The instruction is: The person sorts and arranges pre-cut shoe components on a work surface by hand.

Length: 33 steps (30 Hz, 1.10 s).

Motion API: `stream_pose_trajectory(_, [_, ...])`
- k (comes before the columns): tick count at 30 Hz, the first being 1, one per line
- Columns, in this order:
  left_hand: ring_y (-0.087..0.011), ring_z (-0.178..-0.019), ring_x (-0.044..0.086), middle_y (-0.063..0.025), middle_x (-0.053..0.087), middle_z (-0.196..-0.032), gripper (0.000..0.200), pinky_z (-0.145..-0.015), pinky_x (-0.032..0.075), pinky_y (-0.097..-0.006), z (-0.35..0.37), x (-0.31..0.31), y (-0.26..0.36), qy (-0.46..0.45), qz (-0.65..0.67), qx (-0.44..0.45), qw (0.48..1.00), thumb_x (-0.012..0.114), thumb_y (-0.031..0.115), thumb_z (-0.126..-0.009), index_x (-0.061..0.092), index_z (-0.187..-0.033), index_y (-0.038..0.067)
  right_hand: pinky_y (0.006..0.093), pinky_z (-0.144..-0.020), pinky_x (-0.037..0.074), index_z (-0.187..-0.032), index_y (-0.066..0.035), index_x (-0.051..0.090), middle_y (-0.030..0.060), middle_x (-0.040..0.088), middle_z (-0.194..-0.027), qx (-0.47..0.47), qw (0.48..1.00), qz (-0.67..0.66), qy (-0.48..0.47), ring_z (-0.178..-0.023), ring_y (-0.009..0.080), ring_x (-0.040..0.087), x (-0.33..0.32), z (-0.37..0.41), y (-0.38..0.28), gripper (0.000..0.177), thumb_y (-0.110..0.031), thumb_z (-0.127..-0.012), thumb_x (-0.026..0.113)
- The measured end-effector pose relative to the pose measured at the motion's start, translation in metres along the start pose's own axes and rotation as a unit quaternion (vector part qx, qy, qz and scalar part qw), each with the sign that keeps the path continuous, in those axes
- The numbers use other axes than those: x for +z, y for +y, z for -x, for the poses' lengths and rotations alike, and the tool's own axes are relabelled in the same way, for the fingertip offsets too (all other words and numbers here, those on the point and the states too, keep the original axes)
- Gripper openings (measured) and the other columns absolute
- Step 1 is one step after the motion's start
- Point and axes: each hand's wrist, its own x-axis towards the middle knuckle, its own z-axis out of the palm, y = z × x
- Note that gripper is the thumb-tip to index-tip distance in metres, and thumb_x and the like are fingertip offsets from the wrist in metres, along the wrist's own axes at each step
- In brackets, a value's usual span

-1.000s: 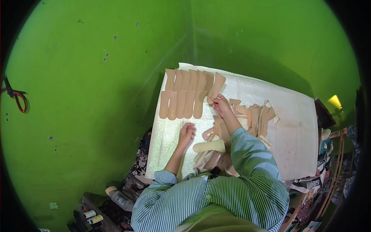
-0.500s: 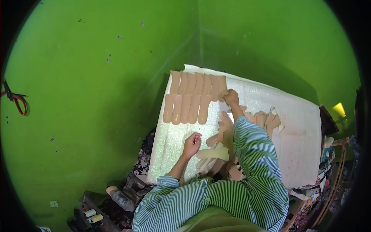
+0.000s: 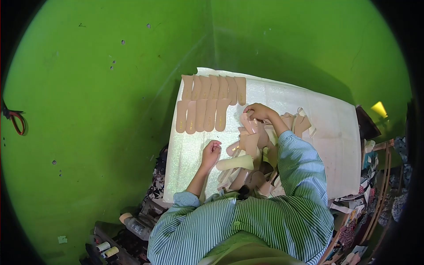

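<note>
My right hand (image 3: 259, 112) pinches the upper end of a tan insole (image 3: 249, 125) at the top of a loose pile. Loosely curled, my left hand (image 3: 211, 153) rests on the white table cover with nothing visible in it. Beside it lies a pale yellowish insole (image 3: 235, 163) on the pile. Farther up, tan insoles with small gold lettering lie side by side in an upper row (image 3: 213, 87) and a lower row (image 3: 200, 115). Part of the pile is hidden by my right forearm.
A white sheet (image 3: 331, 145) covers the table, which sits in a corner of green walls. Red-handled scissors (image 3: 17, 121) hang at the far left. Thread spools (image 3: 109, 251) and a plastic bottle (image 3: 134, 226) are at lower left. A cluttered rack (image 3: 380, 194) stands at right.
My right hand has left the right end of the upper row, moved down to the pile and taken hold of an insole there. My left hand stays near the same spot; the view has shifted.
</note>
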Motion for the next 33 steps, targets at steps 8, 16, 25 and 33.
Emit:
stream_pose_trajectory(8, [-0.0082, -0.068, 0.05, -0.0042, 0.057, -0.081, 0.022, -0.06, 0.041, -0.0214, -0.024, 0.012, 0.055, -0.089, -0.06, -0.014, 0.994, 0.043, 0.017, -0.085, 0.054, -0.095, 0.001, 0.0286, -0.066, 0.044, -0.092, -0.004, 0.058, 0.0105, 0.058, -0.077, -0.112, 0.979, -0.009, 0.169, -0.072, 0.0181, 0.055, -0.005, 0.02, -0.053, 0.026, -0.007, -0.067, 0.06])
stream_pose_trajectory(16, [-0.0161, -0.083, 0.054, -0.0102, 0.056, -0.094, 0.051, -0.067, 0.046, -0.0292, -0.031, 0.016, 0.104, -0.129, 0.296, -0.115, 0.939, 0.029, 0.043, -0.088, 0.044, -0.112, 0.001, 0.0333, -0.064, 0.044, -0.083, -0.009, 0.059, 0.0072, 0.057, -0.08, -0.33, 0.886, 0.111, 0.306, -0.073, 0.0247, 0.055, 0.013, 0.075, -0.131, 0.016, -0.005, -0.068, 0.057])
stream_pose_trajectory(25, [-0.0132, -0.084, 0.054, -0.0093, 0.054, -0.094, 0.037, -0.071, 0.046, -0.0241, -0.006, 0.017, 0.101, -0.139, 0.248, -0.068, 0.956, 0.053, 0.0, -0.076, 0.043, -0.112, 0.003, 0.0343, -0.068, 0.043, -0.073, -0.008, 0.055, 0.0067, 0.055, -0.075, -0.318, 0.924, 0.051, 0.205, -0.076, 0.0237, 0.055, 0.06, 0.122, -0.131, 0.013, -0.003, -0.062, 0.059])
stream_pose_trajectory(33, [-0.0153, -0.084, 0.056, -0.0107, 0.056, -0.095, 0.039, -0.075, 0.045, -0.0249, -0.009, 0.018, 0.103, -0.012, 0.25, -0.003, 0.968, 0.053, -0.003, -0.075, 0.04, -0.111, 0.003, 0.0335, -0.068, 0.043, -0.072, -0.006, 0.054, 0.0052, 0.055, -0.076, -0.37, 0.885, 0.074, 0.274, -0.075, 0.0232, 0.054, 0.052, 0.151, -0.139, 0.015, 0.001, -0.059, 0.059])
